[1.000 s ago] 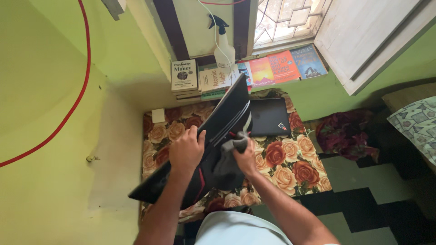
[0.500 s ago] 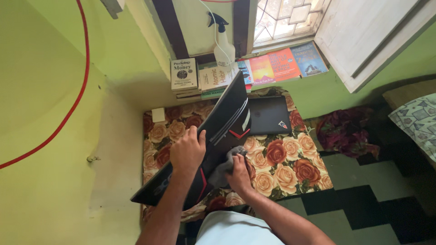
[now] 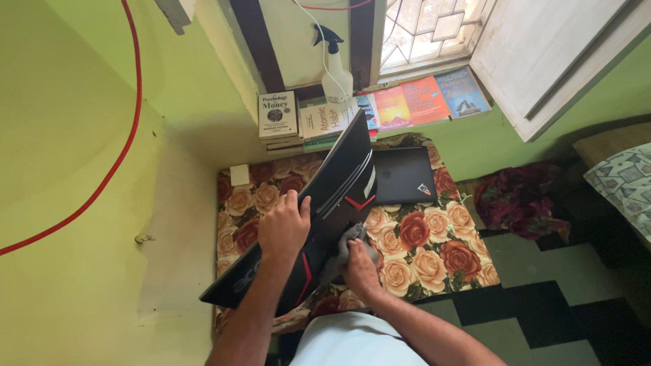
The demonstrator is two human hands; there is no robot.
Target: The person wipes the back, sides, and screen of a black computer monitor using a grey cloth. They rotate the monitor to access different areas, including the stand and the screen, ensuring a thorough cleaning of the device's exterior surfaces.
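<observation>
Gripping tilted black laptop (image 3: 319,217) edge with left hand (image 3: 283,227); right hand (image 3: 359,264) presses grey cloth (image 3: 347,240) against it above flowered table (image 3: 434,251).

Obstacles: tilted black laptop (image 3: 319,224), standing on edge between left hand (image 3: 283,227) and right hand (image 3: 361,266), blocks any straight pass from one to the other. Beyond the right hand, a second closed laptop (image 3: 401,175) lies flat on the surface (image 3: 434,251). Farther off, a row of books (image 3: 380,108) and a spray bottle (image 3: 334,64) close the sill. Free room: bare floral cover right of the right hand; small white box (image 3: 239,175) beyond the left hand, wall close at its left.
</observation>
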